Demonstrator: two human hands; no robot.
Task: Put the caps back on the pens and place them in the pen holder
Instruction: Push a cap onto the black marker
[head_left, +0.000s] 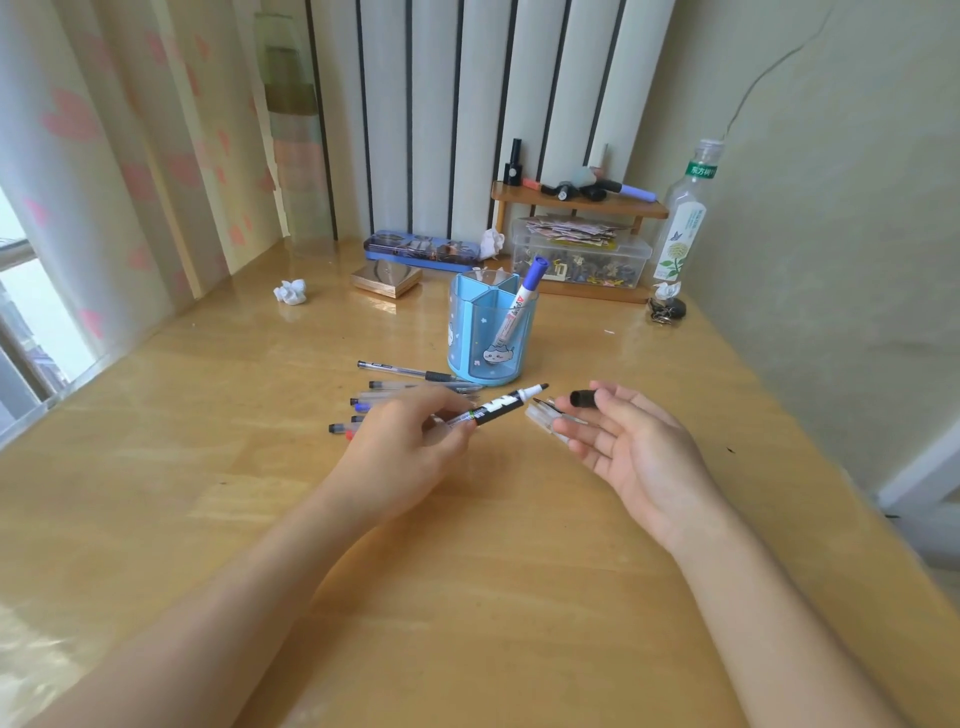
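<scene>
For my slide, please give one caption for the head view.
Left hand holds uncapped marker; right hand holds its black cap.

We are looking through one head-worn wide-angle camera, facing forward and down over the desk (519, 597). Both forearms are coming in from the bottom edge, with the left hand (410, 447) and right hand (634, 441) sitting close, near mid-frame. The holder (488, 332) is standing just beyond them. The wall and curtain are bending at the edges. No second view is overlapping this one.
</scene>
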